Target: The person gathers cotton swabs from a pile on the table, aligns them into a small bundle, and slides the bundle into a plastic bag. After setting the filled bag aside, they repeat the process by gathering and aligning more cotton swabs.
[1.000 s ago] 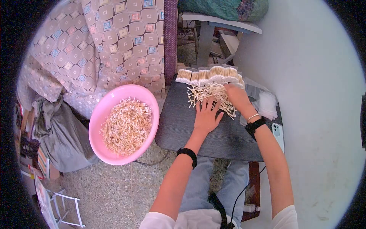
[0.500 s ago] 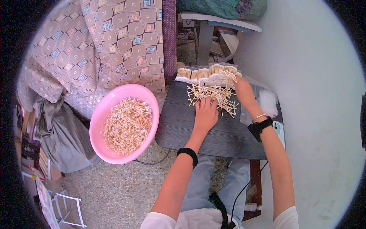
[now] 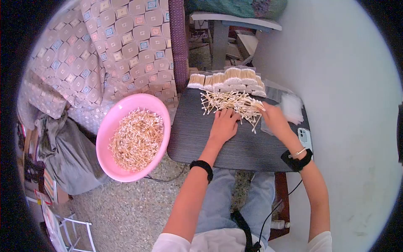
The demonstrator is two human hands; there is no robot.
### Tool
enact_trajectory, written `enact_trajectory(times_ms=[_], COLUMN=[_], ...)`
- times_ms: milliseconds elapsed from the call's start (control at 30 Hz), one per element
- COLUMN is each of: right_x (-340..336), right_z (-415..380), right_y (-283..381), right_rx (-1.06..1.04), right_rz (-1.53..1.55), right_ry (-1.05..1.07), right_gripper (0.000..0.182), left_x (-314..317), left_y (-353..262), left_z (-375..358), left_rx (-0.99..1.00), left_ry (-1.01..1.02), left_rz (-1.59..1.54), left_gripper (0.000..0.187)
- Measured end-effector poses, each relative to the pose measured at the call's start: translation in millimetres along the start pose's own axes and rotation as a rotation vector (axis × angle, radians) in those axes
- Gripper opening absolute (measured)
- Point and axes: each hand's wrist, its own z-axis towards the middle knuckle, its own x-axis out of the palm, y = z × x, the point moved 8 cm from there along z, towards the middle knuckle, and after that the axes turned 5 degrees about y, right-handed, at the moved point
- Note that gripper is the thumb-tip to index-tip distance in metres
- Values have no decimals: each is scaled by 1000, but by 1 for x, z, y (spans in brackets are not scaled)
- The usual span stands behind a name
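Note:
Loose cotton swabs (image 3: pixel 228 101) with pale sticks and white tips lie in a heap on a dark wood-grain table (image 3: pixel 201 143). My left hand (image 3: pixel 224 124) rests palm down at the heap's front edge, its fingers apart and touching swabs. At the heap's right end, my right hand (image 3: pixel 275 118) pinches a small bunch of cotton swabs, partly hidden by the fingers. Behind the heap, packed bundles of swabs (image 3: pixel 218 80) in clear plastic bags stand in a row, stacked higher toward the right.
A pink basin (image 3: pixel 103 145) full of loose swabs stands left of the table. Clear plastic bags (image 3: pixel 292 108) lie on the table's right side, with a phone (image 3: pixel 304 136) at that edge. A white wall (image 3: pixel 348 126) rises to the right. Patterned cloth (image 3: pixel 134 46) hangs behind the basin.
My right hand has come down from beside the bagged bundles to the right end of the loose heap, still with swabs in it. My left hand stays at the heap's front edge.

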Motion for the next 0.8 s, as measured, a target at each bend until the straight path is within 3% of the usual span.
enact_trajectory(times_ms=[133,267,333,467,600,700,733,800], right_x=[6,21,38,59,83,85,86,88], right_z=[-28,-43,-44,-47,-46,-48,-46,-47], right_y=[5,12,11,26,33,33,36,38], right_rx=[-60,-31,-1,-103,-70,-54,-56,-68], right_rz=[51,45,-63,-124,-181,-200,-199,-211], right_ry=[-2,30,93,-2,31,13,-2,-20], right_gripper=[19,17,14,17,19,17,17,19], left_x=[10,4,-1,-36,-44,-36,-37,-55], left_y=[3,-1,13,18,26,58,64,29], left_z=[0,1,2,-2,-8,-20,-26,-25], left_rx=[-27,20,-76,-216,-163,-286,-349,-67], left_ry=[69,-15,-96,-334,-355,-382,-322,-234], left_rz=[149,158,128,107,-160,-697,-748,-436], left_gripper=[36,29,28,21,19,15,16,23])
